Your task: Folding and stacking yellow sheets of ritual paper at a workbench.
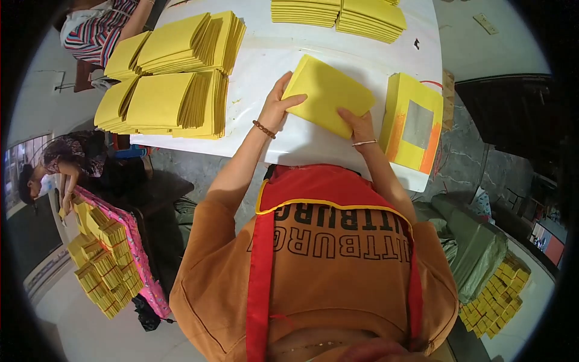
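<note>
- The white table (283,51) showed a bare strip running up its middle, open to a passing hand.
- Left of that strip, fanned stacks of yellow paper sheets (172,81) blocked the way.
- Right of it stood a yellow stack topped with a silver-and-orange square (413,123).
- At the strip's far end, two more flat yellow piles (338,15) closed it off.

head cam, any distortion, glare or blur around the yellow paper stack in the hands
Head view: fisheye bends the white table edges toward the black rim; the yellow paper stack between left hand and right hand is sharp and evenly lit; mild glare on the table.
</note>
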`<state>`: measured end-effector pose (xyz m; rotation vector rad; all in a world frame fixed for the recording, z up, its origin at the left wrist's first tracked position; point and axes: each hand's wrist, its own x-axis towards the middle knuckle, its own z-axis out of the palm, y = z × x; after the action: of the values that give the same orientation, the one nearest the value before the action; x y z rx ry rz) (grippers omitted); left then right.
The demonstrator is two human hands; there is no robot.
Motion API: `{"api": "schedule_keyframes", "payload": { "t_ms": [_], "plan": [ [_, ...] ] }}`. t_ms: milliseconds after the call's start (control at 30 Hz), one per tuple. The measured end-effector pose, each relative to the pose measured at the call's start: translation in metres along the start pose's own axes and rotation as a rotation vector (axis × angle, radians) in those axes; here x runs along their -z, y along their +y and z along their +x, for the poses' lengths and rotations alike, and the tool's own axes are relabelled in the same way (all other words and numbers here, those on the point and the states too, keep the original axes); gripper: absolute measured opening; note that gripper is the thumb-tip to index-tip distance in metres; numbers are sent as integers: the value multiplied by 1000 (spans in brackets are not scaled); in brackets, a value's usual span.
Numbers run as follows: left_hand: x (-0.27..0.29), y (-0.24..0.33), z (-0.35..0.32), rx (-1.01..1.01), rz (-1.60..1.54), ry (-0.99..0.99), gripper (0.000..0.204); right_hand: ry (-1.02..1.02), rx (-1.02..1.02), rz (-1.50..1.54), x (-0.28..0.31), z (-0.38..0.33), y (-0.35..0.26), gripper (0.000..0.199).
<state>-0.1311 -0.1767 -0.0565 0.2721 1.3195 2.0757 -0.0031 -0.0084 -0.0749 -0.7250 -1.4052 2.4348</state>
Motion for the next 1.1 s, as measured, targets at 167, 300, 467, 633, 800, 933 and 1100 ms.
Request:
{"api": "schedule_keyframes", "payload": {
  "t_ms": [167,300,467,633,800,933,1100],
  "plan": [
    [4,16,-4,108,467,-135,60,-60,38,-53,-4,0,-11,39],
    [-4,8,-3,34,338,-38,56,7,83,-76,6,11,-18,51],
    [3,-12,16,140,142,184,51,191,-103,30,-2,17,-23,61],
    [5,-17,37,227,289,301,53,214,-49,-283,-15,20,0,68],
    [-8,-1,31,277,683,314,62,173,-100,-417,-15,33,-8,71],
    [-9,-2,32,-271,1409,312,60,225,-87,-550,-20,34,-12,68],
    [-34,-11,53,-727,1549,-99,45,217,-19,-575,-17,36,-2,68]
  ]
}}
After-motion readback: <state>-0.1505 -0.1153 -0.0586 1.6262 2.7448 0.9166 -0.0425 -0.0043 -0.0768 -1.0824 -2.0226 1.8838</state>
